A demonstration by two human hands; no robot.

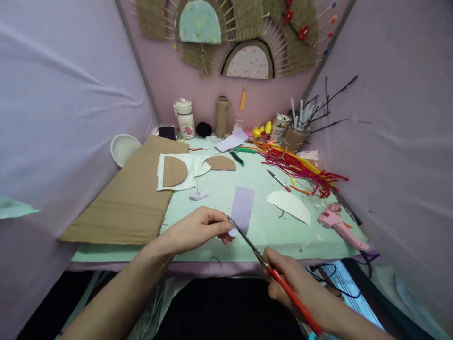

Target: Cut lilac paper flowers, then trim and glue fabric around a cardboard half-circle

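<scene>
My left hand (198, 230) pinches the near end of a pale lilac paper strip (242, 207), which stands up from my fingers over the mint-green table (255, 174). My right hand (290, 281) is closed round the red handles of a pair of scissors (262, 259). The scissor blades point up and left, and their tip touches the strip's lower edge, right beside my left thumb.
A large cardboard sheet (130, 196) lies at the left, with a white cloth and a cardboard half-disc (174, 171) on it. A white paper half-disc (289, 204), a pink glue gun (339, 224), red and yellow pipe cleaners (304, 167) and green pliers lie right. Jars and twine stand at the back.
</scene>
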